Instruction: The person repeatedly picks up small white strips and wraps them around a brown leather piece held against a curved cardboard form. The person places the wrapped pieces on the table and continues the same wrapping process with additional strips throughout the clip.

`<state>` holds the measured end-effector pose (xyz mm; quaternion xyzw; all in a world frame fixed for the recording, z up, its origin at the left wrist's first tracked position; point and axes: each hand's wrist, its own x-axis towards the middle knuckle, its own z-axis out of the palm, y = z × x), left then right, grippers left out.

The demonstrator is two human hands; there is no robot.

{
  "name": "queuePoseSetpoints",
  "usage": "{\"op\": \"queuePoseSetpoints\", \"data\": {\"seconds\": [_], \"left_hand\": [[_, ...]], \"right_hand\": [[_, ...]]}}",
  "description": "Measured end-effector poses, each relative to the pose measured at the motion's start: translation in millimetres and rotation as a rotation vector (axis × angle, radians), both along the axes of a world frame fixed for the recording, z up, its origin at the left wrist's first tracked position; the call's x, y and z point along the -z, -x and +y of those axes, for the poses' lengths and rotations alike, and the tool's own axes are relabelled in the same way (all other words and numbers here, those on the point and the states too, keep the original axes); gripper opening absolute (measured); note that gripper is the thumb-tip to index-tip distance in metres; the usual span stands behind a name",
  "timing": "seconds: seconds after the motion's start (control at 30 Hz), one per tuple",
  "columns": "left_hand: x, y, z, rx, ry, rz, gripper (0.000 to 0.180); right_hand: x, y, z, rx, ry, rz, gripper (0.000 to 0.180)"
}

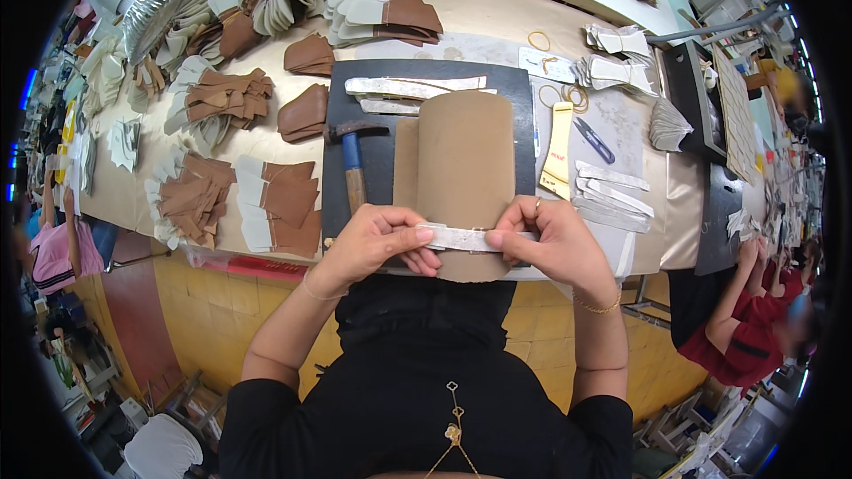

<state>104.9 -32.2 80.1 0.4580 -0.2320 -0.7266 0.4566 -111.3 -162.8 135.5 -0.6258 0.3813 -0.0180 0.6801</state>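
Near the table's front edge, a short whitish strap with what looks like a small buckle is stretched level between my hands. My left hand pinches its left end between thumb and fingers. The other end is gripped by my right hand, thumb on top. Directly beneath the strap lies a curved brown sheet, its lower edge hanging past the table edge. It rests on a dark board. To the left of it is a hammer with a blue and wooden handle. More pale straps lie behind the sheet.
Brown and white leather pieces lie in stacks on the left. At right are a yellow strip, blue thread snips, rubber bands and loose pale strips. A co-worker in red sits at right, another in pink at left.
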Motion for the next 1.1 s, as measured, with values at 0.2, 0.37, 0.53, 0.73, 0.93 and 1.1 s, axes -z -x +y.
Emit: {"op": "queuePoseSetpoints", "data": {"seconds": [0.2,0.37,0.53,0.73,0.93,1.1], "left_hand": [[4,3,-1,-0.008,0.033,-0.057,0.02],[8,3,-2,-0.02,0.119,-0.105,0.017],[17,-2,1,-0.046,0.178,-0.024,0.016],[28,-6,6,-0.074,0.184,-0.093,0.018],[35,-4,3,-0.062,0.169,-0.071,0.016],[38,-4,3,-0.065,0.152,-0.068,0.015]], "right_hand": [[-1,2,2,-0.045,0.176,0.101,0.021],[6,7,0,-0.028,0.209,0.17,0.025],[17,21,-4,-0.011,0.096,-0.103,0.025],[27,30,-6,0.039,-0.062,-0.139,0.022],[30,31,-5,0.073,-0.095,-0.068,0.025],[40,33,-4,0.064,-0.008,-0.03,0.029]]}}
